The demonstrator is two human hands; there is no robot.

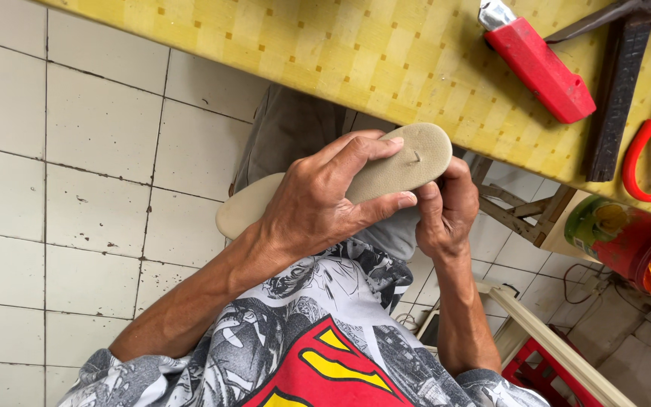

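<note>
A beige shoe sole (pixel 408 162) lies slantwise in front of my chest, below the edge of the yellow checked table (pixel 386 53). My left hand (pixel 322 200) wraps over the sole's middle, fingers across its top and thumb at its lower edge. At the sole's wider right end my right hand (pixel 446 211) grips from underneath and behind. A small dark mark or pin shows near that end of the sole. The sole's narrow end (pixel 239 211) sticks out to the left of my left hand.
On the table lie a red tool with a silver tip (pixel 540 68), a dark metal bar (pixel 619 90) and red-handled scissors (pixel 649 154). A red and green container (pixel 627 241), a wooden stool frame (pixel 521 211) and a red crate (pixel 544 369) stand on the white tiled floor.
</note>
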